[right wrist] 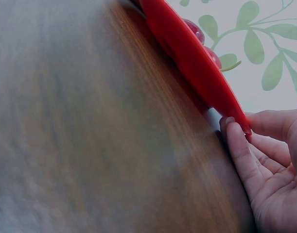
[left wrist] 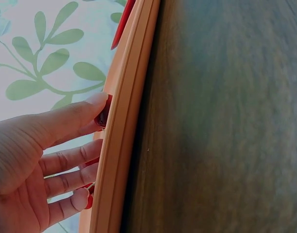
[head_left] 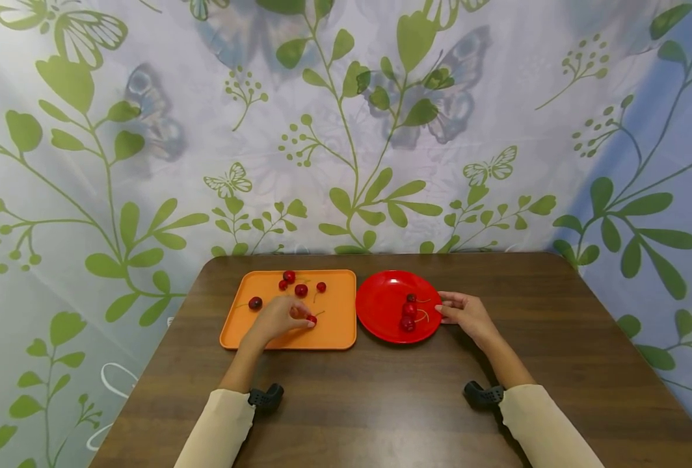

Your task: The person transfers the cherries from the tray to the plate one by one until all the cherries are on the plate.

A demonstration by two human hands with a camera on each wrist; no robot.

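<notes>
I have my left hand (head_left: 276,318) over the near half of the orange tray (head_left: 334,335), fingertips pinching a cherry (head_left: 311,319) close to the tray's near edge. The left wrist view shows what the head view cannot: the thumb (left wrist: 65,121) pressed against the dark red fruit just behind the tray's raised rim. Four more cherries (head_left: 301,290) lie toward the tray's far edge and left side. The tray sits at the table's (head_left: 381,403) far edge, left of centre, with the red plate (head_left: 381,305) just beside it. My right hand (head_left: 465,313) grips the plate's right rim; the right wrist view shows the thumb under the rim and the fingers over it. Three cherries (head_left: 408,310) rest on the plate's right half.
</notes>
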